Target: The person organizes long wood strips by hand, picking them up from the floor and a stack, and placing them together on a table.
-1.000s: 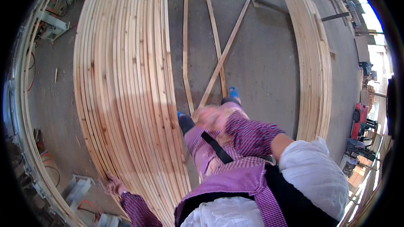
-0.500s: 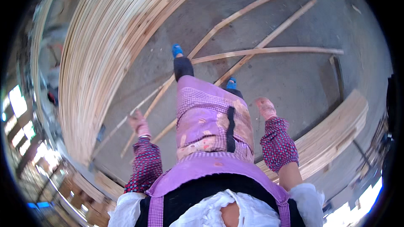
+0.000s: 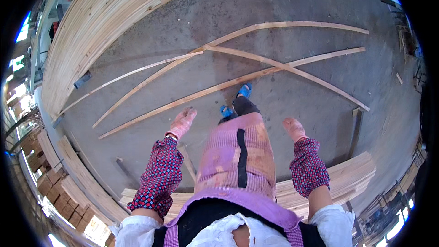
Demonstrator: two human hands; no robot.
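Observation:
My left hand (image 3: pixel 183 122), in a pinkish work glove, hangs in front of me with its fingers loosely stretched out and nothing in it. My right hand (image 3: pixel 293 129) wears a matching glove and hangs to the right of my apron (image 3: pixel 219 155), also holding nothing; its fingers look loosely extended. Neither hand touches any wood. Beyond my left hand a long wooden strip (image 3: pixel 183 99) lies on the concrete floor. A second strip (image 3: pixel 315 82) crosses it, and a longer strip (image 3: pixel 242 32) lies farther out. A thinner strip (image 3: pixel 132 75) runs along the left.
A large stack of long boards (image 3: pixel 114 13) spans the far left. Close by, another board stack (image 3: pixel 329 178) lies low at my right and continues behind me. More boards (image 3: pixel 87 178) lie at the left. A dark metal bar (image 3: pixel 356 132) sticks out from the right stack.
I have turned and stepped, so the large stack and floor strips have swung around in view. My left hand has come farther forward. Both hands remain without any wood.

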